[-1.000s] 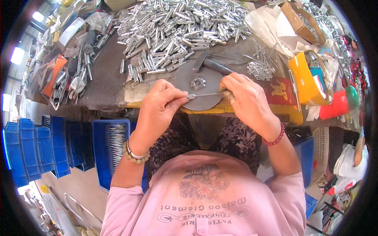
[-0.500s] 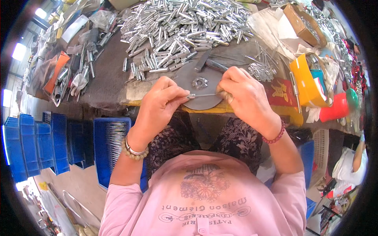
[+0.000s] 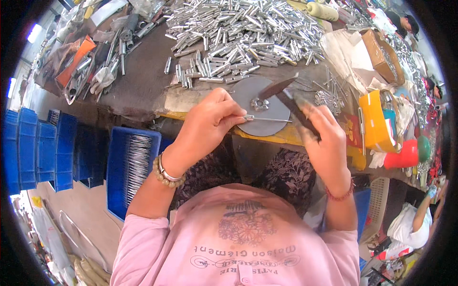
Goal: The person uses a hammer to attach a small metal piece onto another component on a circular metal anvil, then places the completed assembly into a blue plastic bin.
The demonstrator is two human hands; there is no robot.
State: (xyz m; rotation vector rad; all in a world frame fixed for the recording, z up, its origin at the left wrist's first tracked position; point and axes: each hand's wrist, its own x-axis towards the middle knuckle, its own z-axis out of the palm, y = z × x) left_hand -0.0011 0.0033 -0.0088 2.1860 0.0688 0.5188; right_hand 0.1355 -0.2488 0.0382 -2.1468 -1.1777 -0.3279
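Observation:
My left hand (image 3: 213, 117) pinches the end of a small silver metal piece with a thin rod (image 3: 273, 119) reaching out to the right. That rod lies over the front part of a round grey plate (image 3: 272, 127). A metal ring with a nut-like outline (image 3: 260, 104) sits at the plate's middle. My right hand (image 3: 327, 136) is wrapped round the handle of a hammer (image 3: 277, 88), whose dark head is raised above the plate and tilted. Motion blurs the fingers on the handle.
Behind the plate spreads a large heap of short silver tubes (image 3: 248, 33). Thin metal pins (image 3: 330, 98) lie right of the hammer, with a yellow box (image 3: 374, 124) and red container (image 3: 400, 155) beyond. A blue bin (image 3: 112, 162) of rods stands lower left. Another person (image 3: 411, 226) is at far right.
My right hand has left the rod's right end and taken up the hammer, which lay on the plate's far edge. My left hand keeps its pinch. The whole view has shifted slightly.

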